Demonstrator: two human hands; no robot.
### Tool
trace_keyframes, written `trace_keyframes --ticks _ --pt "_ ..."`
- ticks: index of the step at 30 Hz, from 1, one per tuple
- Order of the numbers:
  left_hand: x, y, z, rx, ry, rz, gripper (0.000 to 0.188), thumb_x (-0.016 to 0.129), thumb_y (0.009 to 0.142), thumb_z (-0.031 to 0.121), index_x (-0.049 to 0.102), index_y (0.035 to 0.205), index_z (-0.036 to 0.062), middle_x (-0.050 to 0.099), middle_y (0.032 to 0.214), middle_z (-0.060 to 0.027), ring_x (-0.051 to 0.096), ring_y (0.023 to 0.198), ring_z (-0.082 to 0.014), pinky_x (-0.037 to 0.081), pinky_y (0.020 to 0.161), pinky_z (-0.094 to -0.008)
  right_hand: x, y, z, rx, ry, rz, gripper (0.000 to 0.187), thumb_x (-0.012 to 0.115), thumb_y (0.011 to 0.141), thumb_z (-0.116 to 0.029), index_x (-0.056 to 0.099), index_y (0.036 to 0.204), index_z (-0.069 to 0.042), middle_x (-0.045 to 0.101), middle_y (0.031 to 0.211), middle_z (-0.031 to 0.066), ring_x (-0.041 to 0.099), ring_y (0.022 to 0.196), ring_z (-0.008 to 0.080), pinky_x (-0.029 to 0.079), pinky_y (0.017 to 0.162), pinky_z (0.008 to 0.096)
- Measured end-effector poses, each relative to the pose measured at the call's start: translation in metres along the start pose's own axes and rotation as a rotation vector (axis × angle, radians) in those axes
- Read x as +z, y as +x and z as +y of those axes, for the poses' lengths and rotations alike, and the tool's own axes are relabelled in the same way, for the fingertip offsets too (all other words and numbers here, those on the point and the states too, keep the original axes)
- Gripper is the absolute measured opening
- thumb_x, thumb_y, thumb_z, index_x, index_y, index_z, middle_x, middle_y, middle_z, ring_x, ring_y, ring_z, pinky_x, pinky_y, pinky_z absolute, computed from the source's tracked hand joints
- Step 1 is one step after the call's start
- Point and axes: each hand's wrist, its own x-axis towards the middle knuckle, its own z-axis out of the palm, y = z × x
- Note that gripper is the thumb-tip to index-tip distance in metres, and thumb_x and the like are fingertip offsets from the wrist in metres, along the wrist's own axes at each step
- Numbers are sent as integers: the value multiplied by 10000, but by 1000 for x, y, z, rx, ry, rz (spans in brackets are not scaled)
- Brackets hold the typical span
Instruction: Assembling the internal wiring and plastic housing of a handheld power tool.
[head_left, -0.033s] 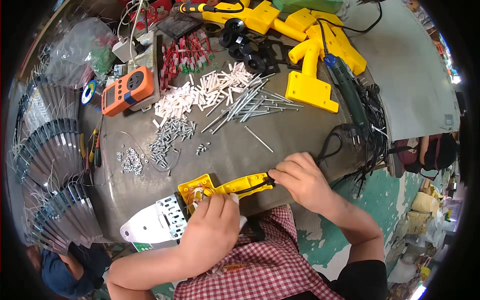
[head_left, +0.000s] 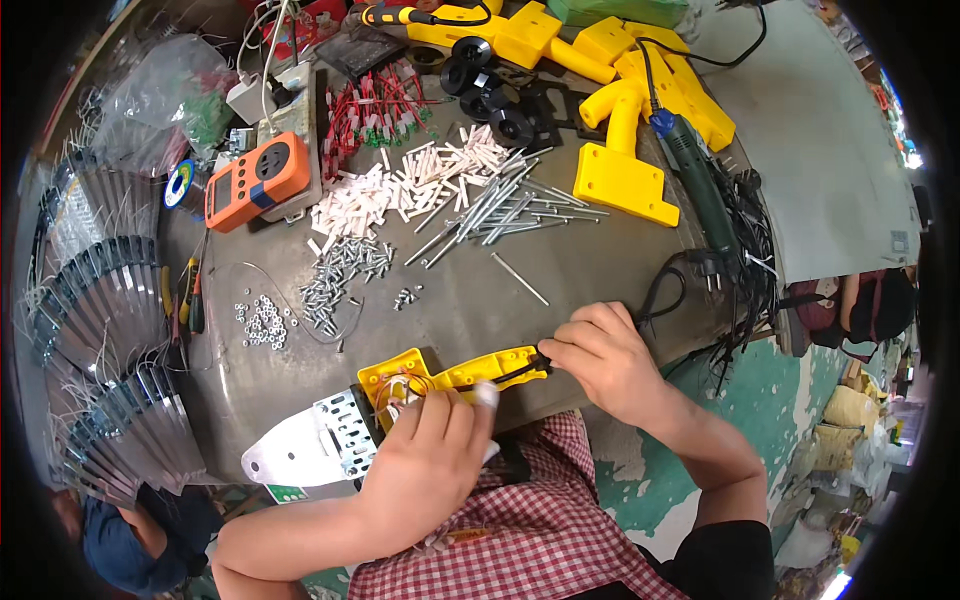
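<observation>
An opened yellow tool housing half (head_left: pixel 392 372) lies near the table's front edge, with thin wires inside and a black cable (head_left: pixel 517 373) along its handle. A white perforated metal plate (head_left: pixel 315 440) extends from it to the left. My left hand (head_left: pixel 428 445) bends over the wired part, fingers closed; what they hold is hidden under them. White covering shows at its digit lying over the handle's cable. At the handle's end, my right hand (head_left: pixel 607 360) pinches the black cable.
Beyond lie nuts (head_left: pixel 264 322), screws (head_left: pixel 335 285), pale small tubes (head_left: pixel 400 185) and long bolts (head_left: pixel 490 215). An orange meter (head_left: pixel 258 180) stands left, near fan-like rows of metal plates (head_left: pixel 110 300). Yellow housings (head_left: pixel 628 180) and a green corded tool (head_left: pixel 695 180) lie right.
The left hand has shifted slightly right, and its white-covered digit has swung out over the handle. The right hand keeps its pinch on the cable.
</observation>
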Motion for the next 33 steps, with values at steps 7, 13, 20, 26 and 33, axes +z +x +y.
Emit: trace_keyframes --ticks 7,13,20,26,33 --pt "9 8 0 -35 42 -69 541 619 761 274 545 1230 14 460 853 -58 502 822 -205 441 670 -309 4 5 -8 100 59 45 269 652 697 -8 656 965 -15 569 918 89 526 860 251 434 752 361" --pt "10 4 9 5 120 -17 408 596 734 201 604 1073 -24 532 923 -85 516 839 -204 449 715 -304 21 30 -44 151 527 70 290 585 755 61 644 1026 -25 593 970 109 602 860 265 499 726 350" --pt "-8 -26 -42 -161 -479 316 426 713 675 151 583 1054 6 584 1032 -154 579 959 -292 501 781 -370 36 35 -47 47 317 -33 271 632 718 -11 664 981 -71 552 953 64 588 832 235 504 683 345" --pt "-1 -14 -61 -7 -528 68 498 775 648 222 577 1074 55 580 1060 -90 542 1025 -297 420 937 -449 38 34 -48 37 296 -14 284 649 715 -25 659 994 -80 542 967 60 582 833 230 502 689 344" --pt "-10 -10 -41 -8 -354 -85 550 747 657 334 574 1086 38 580 1029 -127 505 1066 -349 382 982 -489 34 47 -50 177 364 -79 223 653 744 8 578 949 -37 553 915 108 591 800 311 494 687 373"
